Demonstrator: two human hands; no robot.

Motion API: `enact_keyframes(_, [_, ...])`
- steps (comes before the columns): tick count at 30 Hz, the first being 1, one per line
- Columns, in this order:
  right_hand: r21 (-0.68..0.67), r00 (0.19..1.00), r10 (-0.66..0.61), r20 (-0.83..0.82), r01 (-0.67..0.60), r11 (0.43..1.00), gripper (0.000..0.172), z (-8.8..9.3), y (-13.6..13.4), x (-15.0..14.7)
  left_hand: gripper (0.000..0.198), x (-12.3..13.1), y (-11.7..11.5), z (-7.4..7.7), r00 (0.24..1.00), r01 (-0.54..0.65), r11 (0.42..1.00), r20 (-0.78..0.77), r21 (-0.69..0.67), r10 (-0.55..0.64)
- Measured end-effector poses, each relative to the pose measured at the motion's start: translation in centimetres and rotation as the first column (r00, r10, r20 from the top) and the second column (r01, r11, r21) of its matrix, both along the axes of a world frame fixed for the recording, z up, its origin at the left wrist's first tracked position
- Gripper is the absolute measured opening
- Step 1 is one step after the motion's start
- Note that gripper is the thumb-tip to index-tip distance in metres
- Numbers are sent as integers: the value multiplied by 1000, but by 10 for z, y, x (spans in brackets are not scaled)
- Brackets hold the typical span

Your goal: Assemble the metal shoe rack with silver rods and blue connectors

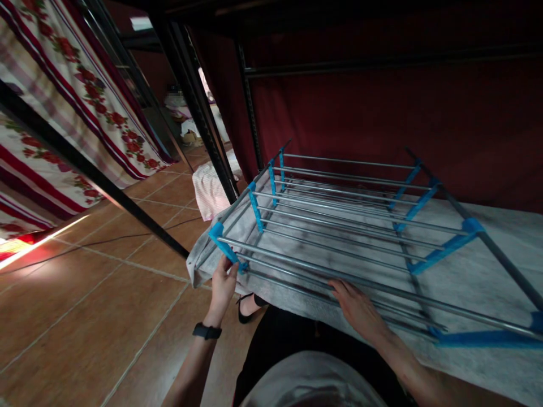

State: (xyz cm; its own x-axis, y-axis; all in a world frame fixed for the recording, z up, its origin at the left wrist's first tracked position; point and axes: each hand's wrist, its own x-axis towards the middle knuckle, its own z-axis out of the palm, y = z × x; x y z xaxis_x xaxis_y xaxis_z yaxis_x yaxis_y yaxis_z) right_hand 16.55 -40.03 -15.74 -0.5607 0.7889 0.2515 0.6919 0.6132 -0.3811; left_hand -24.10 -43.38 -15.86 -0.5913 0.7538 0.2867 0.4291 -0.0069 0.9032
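Observation:
A shoe rack [339, 209] of grey metal tubes and blue plastic brackets lies on its side across a grey cloth-covered surface. At its near left corner, my left hand [223, 284] grips a blue bracket [224, 247], fingers closed around its lower end. My right hand [358, 311] is on the near tubes, around the middle of the rack's front side, with its fingers bent over a thin tube; the thumb is hidden. Further blue brackets [443, 251] join the tubes at the right end.
The grey cloth [500, 249] covers the surface beneath the rack. Black metal posts [199, 107] rise behind its left end, and a dark red curtain [360, 113] hangs behind. Left are a tiled floor [139, 305], a cable, a pink cloth [210, 189] and a flowered curtain [85, 85].

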Motion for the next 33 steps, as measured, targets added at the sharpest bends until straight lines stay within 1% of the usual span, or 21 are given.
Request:
enact_keyframes(4, [-2,1000,-6,-22,6,1000,30,6,-17,-1,51,-5,-2,-5,999,31,999,33,-11,-31])
enact_keyframes(9, [75,998,-26,58,22,997,39,6,-29,-6,45,-11,-2,-7,996,72,997,56,-20,-71])
enact_keyframes(11, [88,997,-45,65,39,995,39,4,-32,-5,45,-12,-2,-6,994,78,997,76,-23,-76])
enact_keyframes(14, [62,997,-72,23,71,996,35,1,-37,0,48,-12,-1,-6,991,77,997,111,-20,-75])
enact_keyframes(17, [16,997,-72,-28,73,997,32,-2,-42,6,48,-13,-1,-7,992,71,997,109,-21,-69])
enact_keyframes(21, [5,997,-57,-42,57,998,32,-4,-43,6,48,-15,0,-9,992,73,997,108,-25,-70])
enact_keyframes(25, [51,998,-57,-18,58,997,34,-2,-38,2,49,-16,-1,-8,990,83,996,119,-35,-78])
enact_keyframes(29, [100,999,-44,19,42,994,32,-1,-33,3,49,-13,-1,-5,989,81,996,130,-49,-74])
enact_keyframes(33, [112,998,-44,41,40,993,31,-3,-30,4,46,-13,-2,-4,991,83,995,113,-60,-76])
